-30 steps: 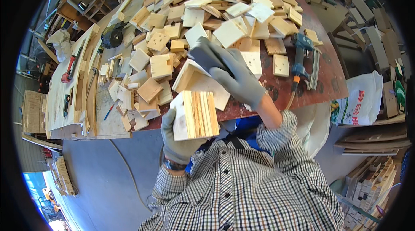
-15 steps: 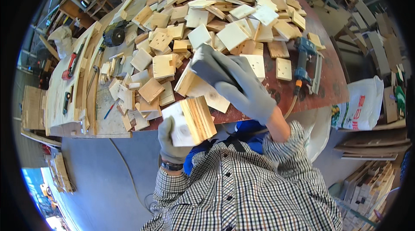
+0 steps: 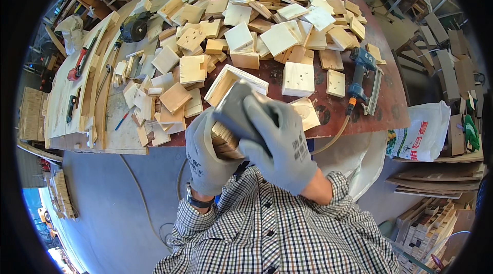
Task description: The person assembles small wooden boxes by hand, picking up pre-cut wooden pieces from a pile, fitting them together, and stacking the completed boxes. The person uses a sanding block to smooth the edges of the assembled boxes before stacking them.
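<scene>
Both my hands wear grey work gloves. My left hand (image 3: 202, 153) is closed round a wooden block (image 3: 224, 143) whose striped, layered edge shows below its fingers. My right hand (image 3: 280, 143) grips a dark grey sanding block (image 3: 236, 112), which lies over the top of the wooden block and hides most of it. Just beyond my hands, an open wooden box (image 3: 226, 80) rests on the dark red tabletop (image 3: 339, 120). Partly behind my right hand lies a flat wood piece (image 3: 306, 113).
A large heap of small wood pieces (image 3: 239, 15) covers the far middle of the table. On the right lies a blue air nailer (image 3: 359, 74) with its hose (image 3: 336, 138). Leftward are long boards (image 3: 97, 104), a red-handled tool (image 3: 77, 71) and a black tool (image 3: 134, 28).
My right hand has brought the sanding block down and left onto the wooden block. My left hand has risen and turned the block. The head view has shifted slightly.
</scene>
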Action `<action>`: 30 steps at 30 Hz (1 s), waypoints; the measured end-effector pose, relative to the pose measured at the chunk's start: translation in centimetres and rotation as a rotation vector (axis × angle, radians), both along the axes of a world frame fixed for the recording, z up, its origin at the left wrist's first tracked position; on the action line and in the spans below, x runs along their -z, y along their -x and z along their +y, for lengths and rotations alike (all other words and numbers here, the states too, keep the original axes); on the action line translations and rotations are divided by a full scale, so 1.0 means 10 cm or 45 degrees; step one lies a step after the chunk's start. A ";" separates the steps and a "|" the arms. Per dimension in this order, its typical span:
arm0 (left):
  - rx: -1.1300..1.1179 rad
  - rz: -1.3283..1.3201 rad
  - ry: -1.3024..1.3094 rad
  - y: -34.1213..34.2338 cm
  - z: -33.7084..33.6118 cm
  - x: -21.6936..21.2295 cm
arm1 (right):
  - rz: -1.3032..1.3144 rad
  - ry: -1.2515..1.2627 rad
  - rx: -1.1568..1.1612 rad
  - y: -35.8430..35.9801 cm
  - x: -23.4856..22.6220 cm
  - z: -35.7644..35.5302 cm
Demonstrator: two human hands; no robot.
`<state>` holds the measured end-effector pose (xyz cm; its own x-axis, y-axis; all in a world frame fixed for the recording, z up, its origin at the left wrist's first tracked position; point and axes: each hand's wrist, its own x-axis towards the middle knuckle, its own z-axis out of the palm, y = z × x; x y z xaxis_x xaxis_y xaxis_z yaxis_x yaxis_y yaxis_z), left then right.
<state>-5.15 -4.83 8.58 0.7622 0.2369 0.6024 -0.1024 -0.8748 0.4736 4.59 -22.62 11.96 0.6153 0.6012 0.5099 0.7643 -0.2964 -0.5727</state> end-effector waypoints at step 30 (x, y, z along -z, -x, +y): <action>-0.043 0.151 0.211 -0.04 -0.01 -0.13 | 0.097 0.052 -0.490 -0.38 0.04 -0.23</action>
